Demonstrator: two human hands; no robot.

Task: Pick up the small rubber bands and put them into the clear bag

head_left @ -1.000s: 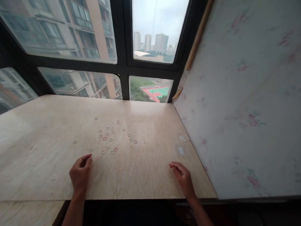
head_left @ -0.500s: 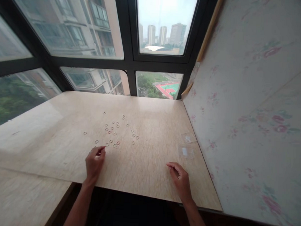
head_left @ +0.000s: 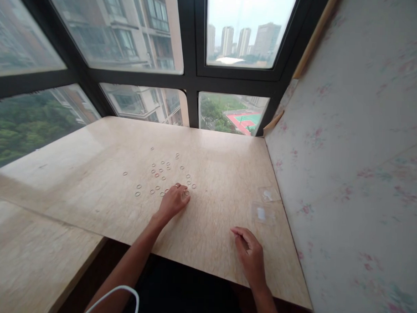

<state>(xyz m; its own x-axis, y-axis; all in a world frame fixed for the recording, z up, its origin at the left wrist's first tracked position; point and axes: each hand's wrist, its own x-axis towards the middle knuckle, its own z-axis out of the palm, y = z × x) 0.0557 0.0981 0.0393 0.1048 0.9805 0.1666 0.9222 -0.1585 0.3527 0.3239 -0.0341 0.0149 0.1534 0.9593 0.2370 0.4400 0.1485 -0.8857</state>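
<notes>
Many thin, small rings lie scattered over the marble-patterned tabletop [head_left: 215,166]; most look grey, and a few are reddish, such as the red ring [head_left: 156,175]. My left hand [head_left: 174,202] reaches over the near right side of the scatter, fingers bent, thumb and forefinger a little apart around one ring [head_left: 187,192]. It wears a ring on one finger and hides part of the scatter. Near the table's front, my right hand [head_left: 251,251] rests with thumb and forefinger pressed together. Whatever those fingertips hold, if anything, is too small to make out.
Two clear plastic packets, a back packet [head_left: 268,195] and a front packet [head_left: 261,214], lie by the flowered wall [head_left: 347,179] on the right. Dark-framed windows [head_left: 194,78] border the back and left. A white cable [head_left: 122,288] loops over my left forearm.
My left hand has moved right and slightly forward, from the scatter's near left to its right side. My right hand stays in place, still pinched. The camera view has shifted, and a white cable now shows.
</notes>
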